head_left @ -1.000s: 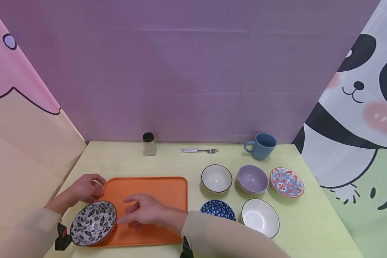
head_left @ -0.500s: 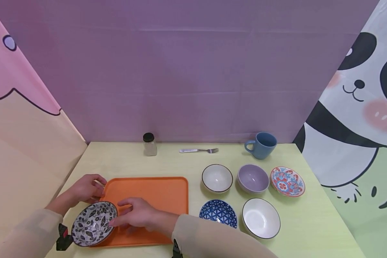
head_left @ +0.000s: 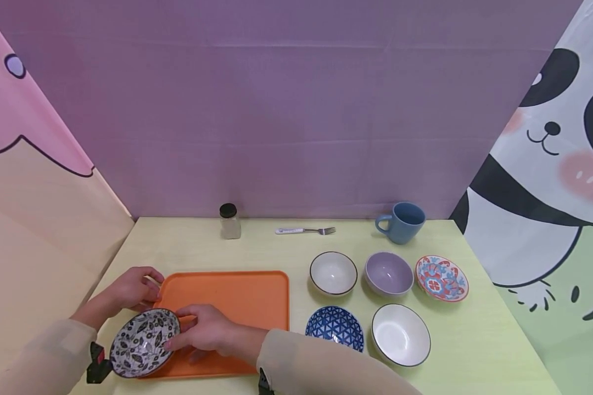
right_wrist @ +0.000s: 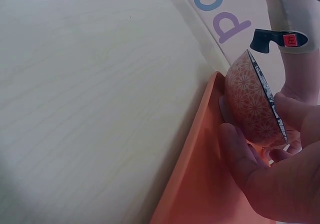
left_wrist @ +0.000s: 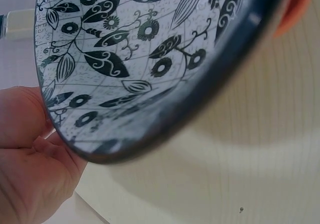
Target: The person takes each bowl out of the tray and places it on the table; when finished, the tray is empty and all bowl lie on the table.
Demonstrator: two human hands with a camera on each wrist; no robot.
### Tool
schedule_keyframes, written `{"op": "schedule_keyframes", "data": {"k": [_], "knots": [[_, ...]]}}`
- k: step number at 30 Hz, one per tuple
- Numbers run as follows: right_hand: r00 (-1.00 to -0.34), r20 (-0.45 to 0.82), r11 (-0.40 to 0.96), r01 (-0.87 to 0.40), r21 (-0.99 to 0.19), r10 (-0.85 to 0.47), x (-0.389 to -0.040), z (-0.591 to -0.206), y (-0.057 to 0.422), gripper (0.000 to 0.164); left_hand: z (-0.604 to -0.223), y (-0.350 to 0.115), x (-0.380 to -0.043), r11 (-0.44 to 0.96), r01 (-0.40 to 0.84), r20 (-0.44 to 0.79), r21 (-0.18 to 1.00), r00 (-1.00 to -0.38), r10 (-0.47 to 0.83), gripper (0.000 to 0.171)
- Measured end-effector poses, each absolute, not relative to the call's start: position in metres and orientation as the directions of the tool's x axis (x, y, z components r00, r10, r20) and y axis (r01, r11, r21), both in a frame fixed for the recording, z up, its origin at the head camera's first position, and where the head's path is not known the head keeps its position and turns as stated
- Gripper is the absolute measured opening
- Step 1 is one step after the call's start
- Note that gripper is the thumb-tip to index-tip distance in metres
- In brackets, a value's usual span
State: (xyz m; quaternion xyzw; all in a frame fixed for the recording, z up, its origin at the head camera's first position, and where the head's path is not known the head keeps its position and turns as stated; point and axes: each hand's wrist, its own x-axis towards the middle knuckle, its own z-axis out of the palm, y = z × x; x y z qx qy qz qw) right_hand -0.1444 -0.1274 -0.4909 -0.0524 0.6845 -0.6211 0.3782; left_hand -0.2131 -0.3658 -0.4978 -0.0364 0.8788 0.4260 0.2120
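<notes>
A bowl [head_left: 140,343] with a black-and-white leaf pattern inside stands over the left edge of the orange tray [head_left: 237,291]. My right hand [head_left: 210,332] pinches its right rim, thumb on the inner side and fingers under the outer wall. From the right wrist view, the bowl's outside [right_wrist: 247,96] has a reddish flower print, and its foot is close over the tray. Just behind the bowl, my left hand [head_left: 133,289] has its fingers loosely bent at the tray's left edge. Part of the left hand [left_wrist: 30,159] is hidden by the bowl in the left wrist view.
Right of the tray are a white bowl [head_left: 333,273], a purple bowl [head_left: 388,274], a floral dish [head_left: 442,278], a blue-patterned dish [head_left: 334,328] and another white bowl [head_left: 400,334]. Along the back stand a jar [head_left: 230,222], a fork [head_left: 305,231] and a blue mug [head_left: 403,223].
My right hand has moved left across the tray to the bowl and taken hold of its rim. The bowl and my left hand stay nearly where they were.
</notes>
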Motion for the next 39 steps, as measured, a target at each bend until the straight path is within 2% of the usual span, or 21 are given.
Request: {"op": "schedule_keyframes", "data": {"k": [9, 20, 31, 39], "knots": [[-0.745, -0.443, 0.211, 0.392, -0.896, -0.499, -0.139, -0.49, -0.133, 0.047, -0.495, -0.364, -0.21, 0.627, -0.253, -0.402, 0.737, -0.909, 0.106, 0.037], [-0.716, -0.449, 0.126, 0.458, -0.88, -0.534, -0.139, -0.491, -0.131, 0.05, -0.498, -0.366, -0.209, 0.612, -0.263, -0.405, 0.746, -0.908, 0.104, 0.039], [-0.724, -0.471, 0.109, 0.488, -0.866, -0.504, -0.137, -0.492, -0.124, 0.048, -0.498, -0.366, -0.209, 0.577, -0.27, -0.409, 0.77, -0.904, 0.122, 0.04], [-0.696, -0.499, 0.117, 0.52, -0.846, -0.515, -0.138, -0.493, -0.117, 0.044, -0.499, -0.367, -0.211, 0.593, -0.276, -0.421, 0.757, -0.899, 0.119, 0.04]]}}
